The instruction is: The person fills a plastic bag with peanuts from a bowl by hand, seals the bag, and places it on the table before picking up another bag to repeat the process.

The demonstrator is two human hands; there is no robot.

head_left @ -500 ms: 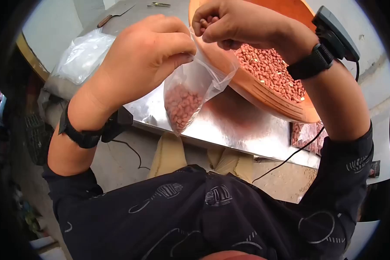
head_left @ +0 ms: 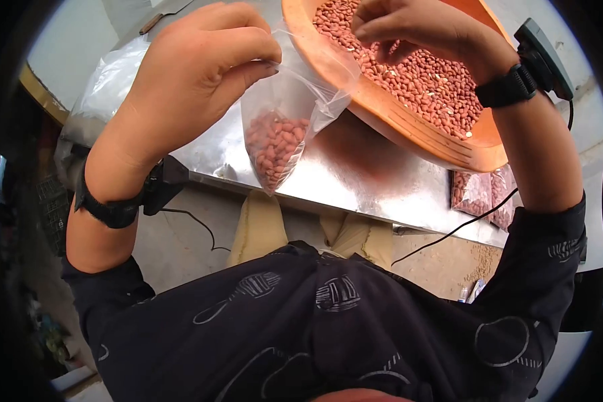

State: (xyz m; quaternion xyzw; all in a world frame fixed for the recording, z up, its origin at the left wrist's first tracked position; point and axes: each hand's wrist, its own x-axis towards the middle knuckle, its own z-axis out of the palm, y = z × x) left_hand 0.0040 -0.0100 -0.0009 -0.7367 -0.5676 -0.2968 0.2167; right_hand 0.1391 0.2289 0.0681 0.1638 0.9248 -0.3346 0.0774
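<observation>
My left hand (head_left: 211, 67) pinches the rim of a clear plastic bag (head_left: 291, 104) between thumb and fingers. The bag hangs with its mouth up, over the front edge of the metal table. Reddish peanuts (head_left: 275, 149) fill its lower part. Above the peanut heap (head_left: 415, 90) in an orange basin (head_left: 395, 130) is my right hand (head_left: 409, 30). Its fingers are bent downward and somewhat apart, and I see nothing held in them. Whether the fingertips touch the heap is hard to tell.
A pile of clear plastic bags (head_left: 110, 84) lies at the left of the metal table (head_left: 355, 191). Filled peanut bags (head_left: 472, 191) lie at the right front edge. A knife (head_left: 152, 23) is at the far left. A cable (head_left: 459, 234) runs from the device on my right wrist.
My right hand, which held several peanuts above the bag's mouth, has moved right over the basin and its fingers have loosened. My left hand and the bag appear slightly further left.
</observation>
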